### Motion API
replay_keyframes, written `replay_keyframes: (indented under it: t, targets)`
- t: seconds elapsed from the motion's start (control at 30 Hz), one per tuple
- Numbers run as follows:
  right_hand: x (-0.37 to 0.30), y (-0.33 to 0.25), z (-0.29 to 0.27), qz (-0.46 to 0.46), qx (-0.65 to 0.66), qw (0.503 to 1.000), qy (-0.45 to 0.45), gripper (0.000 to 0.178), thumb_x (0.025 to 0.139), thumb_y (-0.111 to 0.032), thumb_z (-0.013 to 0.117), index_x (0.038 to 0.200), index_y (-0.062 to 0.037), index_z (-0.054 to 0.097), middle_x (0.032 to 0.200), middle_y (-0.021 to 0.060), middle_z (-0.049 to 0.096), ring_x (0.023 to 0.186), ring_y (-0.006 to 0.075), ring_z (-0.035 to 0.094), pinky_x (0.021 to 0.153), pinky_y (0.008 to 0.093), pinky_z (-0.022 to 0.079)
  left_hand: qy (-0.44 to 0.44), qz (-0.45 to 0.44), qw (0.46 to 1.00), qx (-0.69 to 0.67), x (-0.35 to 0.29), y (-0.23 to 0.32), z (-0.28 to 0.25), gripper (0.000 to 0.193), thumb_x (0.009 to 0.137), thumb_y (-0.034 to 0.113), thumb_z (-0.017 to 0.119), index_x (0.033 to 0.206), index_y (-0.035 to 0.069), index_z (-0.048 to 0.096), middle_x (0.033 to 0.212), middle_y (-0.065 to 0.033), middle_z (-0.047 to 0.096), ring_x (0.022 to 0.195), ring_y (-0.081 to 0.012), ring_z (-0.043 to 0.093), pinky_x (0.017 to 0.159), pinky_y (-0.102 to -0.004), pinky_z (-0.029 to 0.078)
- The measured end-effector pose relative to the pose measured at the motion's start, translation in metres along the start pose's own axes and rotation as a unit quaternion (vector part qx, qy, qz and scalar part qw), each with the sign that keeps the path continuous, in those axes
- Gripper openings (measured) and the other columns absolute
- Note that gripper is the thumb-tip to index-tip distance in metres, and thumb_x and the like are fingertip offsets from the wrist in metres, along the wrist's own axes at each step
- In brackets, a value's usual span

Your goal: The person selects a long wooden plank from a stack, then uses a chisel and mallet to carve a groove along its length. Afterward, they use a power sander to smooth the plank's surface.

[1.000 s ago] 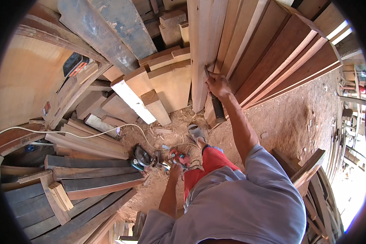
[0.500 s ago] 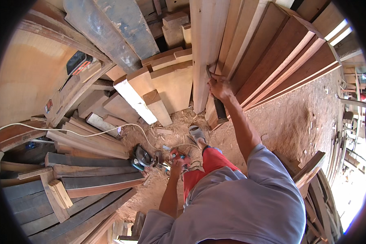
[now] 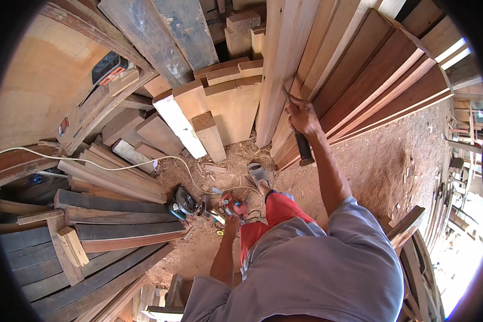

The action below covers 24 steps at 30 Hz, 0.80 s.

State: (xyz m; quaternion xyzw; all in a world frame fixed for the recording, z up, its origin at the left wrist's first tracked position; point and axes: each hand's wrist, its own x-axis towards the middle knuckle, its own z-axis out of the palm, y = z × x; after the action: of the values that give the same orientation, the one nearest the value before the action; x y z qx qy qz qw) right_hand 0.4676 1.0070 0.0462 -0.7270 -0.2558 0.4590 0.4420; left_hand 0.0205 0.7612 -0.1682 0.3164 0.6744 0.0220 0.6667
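My right hand is wrapped round a hand tool with a black grip and a narrow grey metal end. The metal end points up past my fist, in front of tall upright boards; whether it touches them I cannot tell. My left hand hangs low with curled fingers; what they hold, if anything, I cannot make out. Just beyond it in the picture is a red power tool on the floor. A dark, round-bodied power tool lies to its left.
Thick planks are stacked at the left. Short wood blocks stand ahead, beside reddish-brown boards leaning at the right. A pale cable crosses the sawdust-strewn floor. My sandalled foot is near the boards.
My right hand and its black-handled tool have shifted slightly right and down. My left hand has dropped slightly, showing more of the red power tool. The whole view has also shifted a little.
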Motion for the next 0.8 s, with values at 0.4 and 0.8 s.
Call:
replay_keyframes:
  t: [0.4,0.8]
  targets:
    - [0.038,0.058,-0.004,-0.174,-0.310,0.934,-0.024,0.022,0.099,-0.016,0.056,0.109,0.0012,0.065,0.074,0.0100,0.066,0.052,0.0146,0.059,0.051,0.0315,0.051,-0.005,0.021,0.999,-0.029,0.017,-0.004,0.009,0.025,0.095,0.026,0.056,0.107,0.005,0.062,0.081,-0.0050,0.063,0.064,-0.0140,0.060,0.053,-0.0286,0.047]
    - [0.083,0.161,0.015,-0.296,-0.367,0.881,0.042,0.027,0.095,-0.024,0.056,0.110,-0.0045,0.069,0.086,0.0219,0.069,0.083,0.0299,0.069,0.076,0.0426,0.054,0.004,-0.027,0.997,-0.076,-0.005,0.025,-0.005,0.030,0.093,0.025,0.059,0.112,0.002,0.062,0.083,-0.0041,0.063,0.062,-0.0123,0.059,0.053,-0.0283,0.048]
